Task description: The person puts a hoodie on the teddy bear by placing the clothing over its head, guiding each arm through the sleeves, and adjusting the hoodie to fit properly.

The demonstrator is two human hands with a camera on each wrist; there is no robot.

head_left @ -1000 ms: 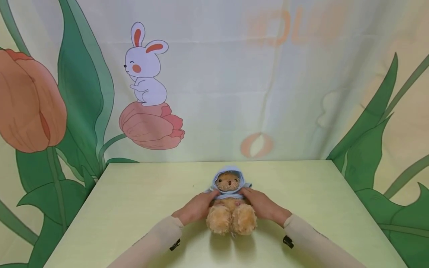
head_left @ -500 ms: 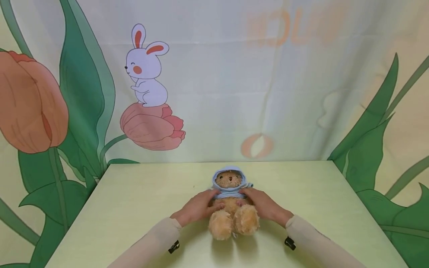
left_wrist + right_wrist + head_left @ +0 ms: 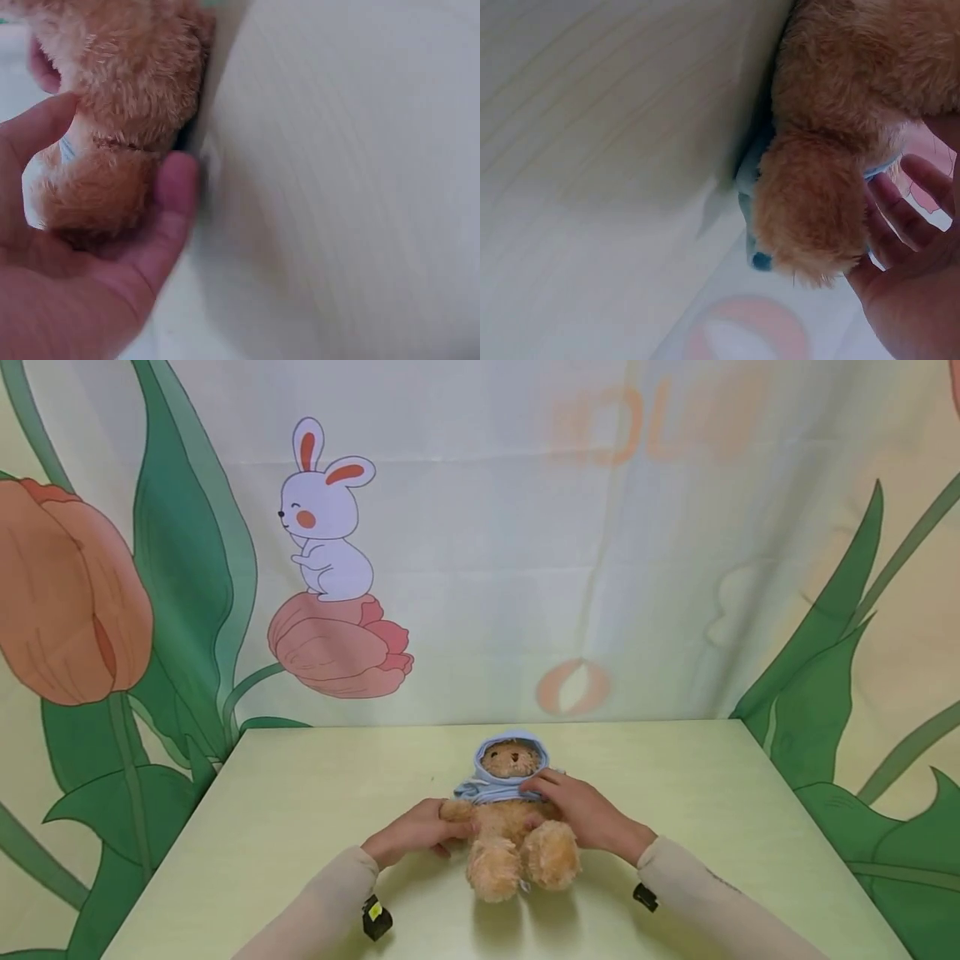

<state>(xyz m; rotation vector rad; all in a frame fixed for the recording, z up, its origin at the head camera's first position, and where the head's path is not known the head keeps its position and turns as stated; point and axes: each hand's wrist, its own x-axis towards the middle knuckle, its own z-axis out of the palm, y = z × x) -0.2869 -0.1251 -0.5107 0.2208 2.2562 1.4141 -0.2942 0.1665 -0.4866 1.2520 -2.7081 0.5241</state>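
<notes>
A fluffy tan teddy bear [image 3: 504,822] lies on its back on the table, feet toward me. Its light blue hooded top [image 3: 491,790] frames the face and is bunched at the chest, leaving the belly bare. My left hand [image 3: 411,832] holds the bear's arm [image 3: 94,196] on the left side, thumb on one face of it and fingers curled round the other. On the right side, my right hand [image 3: 591,814] grips the bear's flank, fingertips on the top's hem and thumb at the belly. That hand hides the bear's other arm in the head view.
The pale yellow-green table [image 3: 315,785] reaches back to a printed cloth [image 3: 465,527] with a rabbit and tulips. More of this leaf-and-flower print hangs at both sides. A small black clip-like piece [image 3: 377,918] sits under the left sleeve, another [image 3: 645,897] by the right.
My left hand has slid left and toward me, from the blue top to the bear's arm, which now shows. My right fingertips have shifted inward on the top.
</notes>
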